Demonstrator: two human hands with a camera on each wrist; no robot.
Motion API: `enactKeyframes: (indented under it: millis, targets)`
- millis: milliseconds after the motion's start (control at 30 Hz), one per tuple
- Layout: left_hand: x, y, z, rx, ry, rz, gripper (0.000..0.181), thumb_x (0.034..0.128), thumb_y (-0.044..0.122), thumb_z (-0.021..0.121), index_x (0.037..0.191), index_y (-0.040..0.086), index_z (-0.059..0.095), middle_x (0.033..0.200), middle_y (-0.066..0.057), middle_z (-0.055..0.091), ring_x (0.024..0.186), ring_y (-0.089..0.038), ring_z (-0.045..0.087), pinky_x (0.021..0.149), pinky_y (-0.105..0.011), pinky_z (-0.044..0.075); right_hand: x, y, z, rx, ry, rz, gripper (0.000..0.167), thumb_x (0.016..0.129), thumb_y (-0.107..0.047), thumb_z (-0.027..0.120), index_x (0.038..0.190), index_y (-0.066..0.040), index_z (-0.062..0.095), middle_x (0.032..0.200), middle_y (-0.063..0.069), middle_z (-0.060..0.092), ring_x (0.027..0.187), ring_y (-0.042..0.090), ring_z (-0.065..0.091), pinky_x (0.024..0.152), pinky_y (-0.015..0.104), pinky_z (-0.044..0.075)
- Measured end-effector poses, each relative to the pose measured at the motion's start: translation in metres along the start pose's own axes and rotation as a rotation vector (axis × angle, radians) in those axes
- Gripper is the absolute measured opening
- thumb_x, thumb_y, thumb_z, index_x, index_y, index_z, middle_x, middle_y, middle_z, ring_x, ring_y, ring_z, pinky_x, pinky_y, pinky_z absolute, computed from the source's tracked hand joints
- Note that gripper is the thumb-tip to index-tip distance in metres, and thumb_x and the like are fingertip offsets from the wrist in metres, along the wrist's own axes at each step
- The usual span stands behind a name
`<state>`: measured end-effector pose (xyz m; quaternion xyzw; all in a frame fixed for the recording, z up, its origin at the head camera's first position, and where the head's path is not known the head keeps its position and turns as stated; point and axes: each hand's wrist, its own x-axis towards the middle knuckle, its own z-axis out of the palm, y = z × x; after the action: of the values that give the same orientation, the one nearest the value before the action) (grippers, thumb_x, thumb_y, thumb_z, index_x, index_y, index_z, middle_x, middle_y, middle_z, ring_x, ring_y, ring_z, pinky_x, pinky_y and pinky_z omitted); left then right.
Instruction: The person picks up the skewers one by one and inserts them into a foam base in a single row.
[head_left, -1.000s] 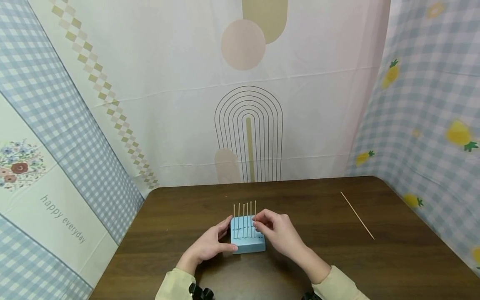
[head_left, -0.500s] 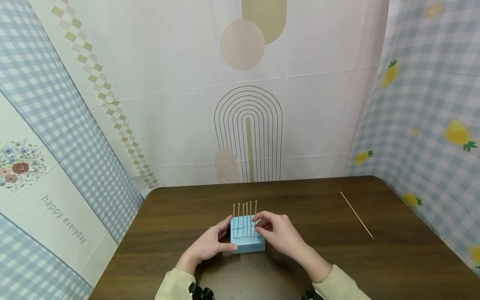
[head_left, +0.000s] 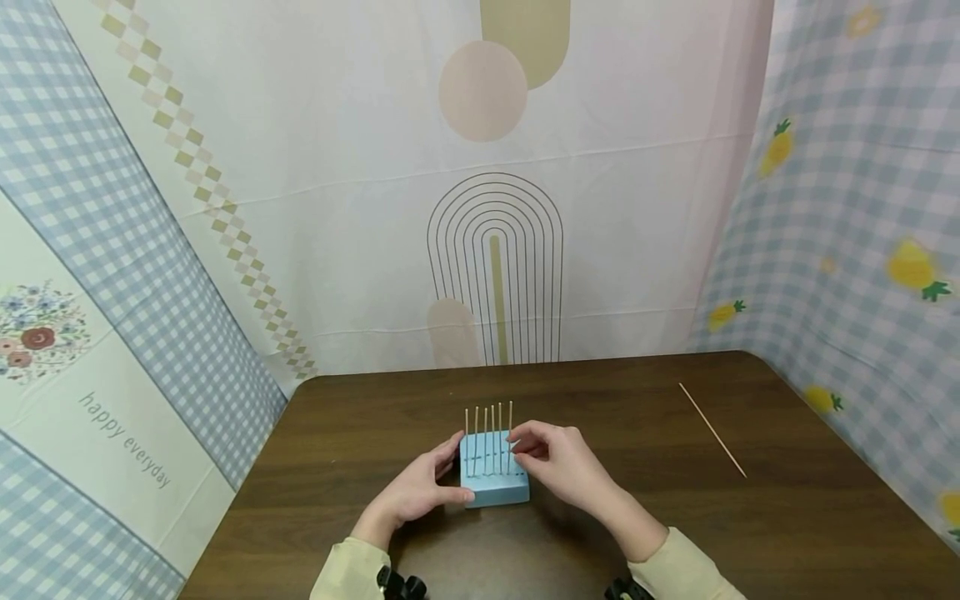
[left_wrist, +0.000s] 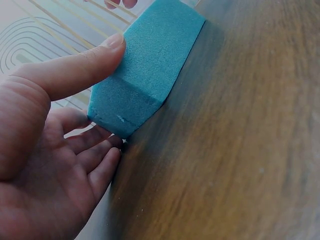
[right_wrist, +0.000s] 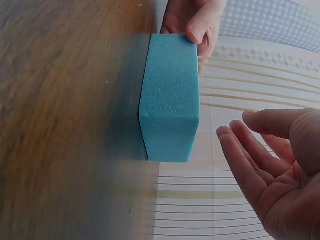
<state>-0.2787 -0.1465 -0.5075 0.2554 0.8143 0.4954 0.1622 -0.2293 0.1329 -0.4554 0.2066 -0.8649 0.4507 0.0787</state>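
A light-blue block (head_left: 495,493), foam-like, lies on the table with several thin wooden sticks (head_left: 485,437) upright in its top. My left hand (head_left: 416,490) holds the block from its left side; in the left wrist view, the thumb (left_wrist: 95,57) presses the near face and the fingers reach round the end. My right hand (head_left: 562,462) is at the block's right side, its fingertips beside the rightmost stick (head_left: 510,417). In the right wrist view, thumb and fingers stand slightly apart; that stick (right_wrist: 220,106) passes behind the thumb tip, so contact is unclear.
One loose wooden stick (head_left: 712,429) lies slantwise on the right of the dark brown table (head_left: 360,417). Patterned cloth (head_left: 375,250) hangs behind the table's far edge and at both sides.
My right thumb and fingers have shifted slightly right, the thumb parting a little from the index finger by the rightmost stick. The left hand and block stay put.
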Motion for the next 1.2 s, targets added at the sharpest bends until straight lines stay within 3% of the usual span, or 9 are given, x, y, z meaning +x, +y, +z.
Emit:
enactKeyframes:
  millis: [267,633,833,1033,1200]
  targets:
    - [0.001,0.0,-0.001,-0.004,0.004,-0.004,0.105,0.091,0.031,0.088,0.169,0.001,0.025,0.174,-0.016,0.027,0.156,-0.038,0.036,0.126,-0.055,0.031,0.0,0.002,-0.006,0.011,0.003,0.029,0.021,0.095,0.001,0.078,0.114,-0.006,0.077,0.104,0.006,0.079,0.091,0.011,0.073,0.082,0.028,0.063]
    - [0.001,0.002,-0.001,-0.006,0.003,0.0,0.105,0.0911,0.029,0.088,0.169,0.0,0.024,0.174,-0.017,0.027,0.155,-0.039,0.035,0.125,-0.056,0.031,0.002,0.004,-0.012,0.003,0.015,0.016,0.018,0.094,0.001,0.079,0.111,-0.006,0.077,0.101,0.0,0.078,0.089,0.011,0.072,0.082,0.027,0.062]
    - [0.0,0.004,0.0,-0.011,-0.003,0.018,0.103,0.0916,0.025,0.088,0.169,-0.001,0.024,0.174,-0.02,0.026,0.155,-0.041,0.035,0.125,-0.056,0.032,0.001,0.009,-0.019,-0.01,-0.008,0.056,0.019,0.095,-0.002,0.079,0.113,-0.009,0.077,0.103,0.0,0.077,0.09,0.011,0.071,0.083,0.027,0.062]
    - [-0.001,0.004,0.0,-0.01,-0.002,0.025,0.103,0.0912,0.022,0.088,0.168,-0.002,0.024,0.174,-0.02,0.026,0.154,-0.042,0.036,0.124,-0.056,0.033,0.002,0.023,-0.04,-0.03,-0.01,0.11,0.02,0.096,-0.004,0.079,0.113,-0.015,0.077,0.107,0.005,0.077,0.094,0.013,0.07,0.085,0.031,0.061]
    - [0.0,0.0,0.0,0.008,-0.002,0.022,0.105,0.0909,0.027,0.088,0.168,-0.002,0.023,0.174,-0.019,0.027,0.154,-0.04,0.037,0.124,-0.056,0.033,0.0,0.036,-0.07,-0.064,0.047,0.138,0.02,0.097,-0.006,0.079,0.115,-0.014,0.077,0.107,0.006,0.078,0.096,0.016,0.071,0.084,0.035,0.061]
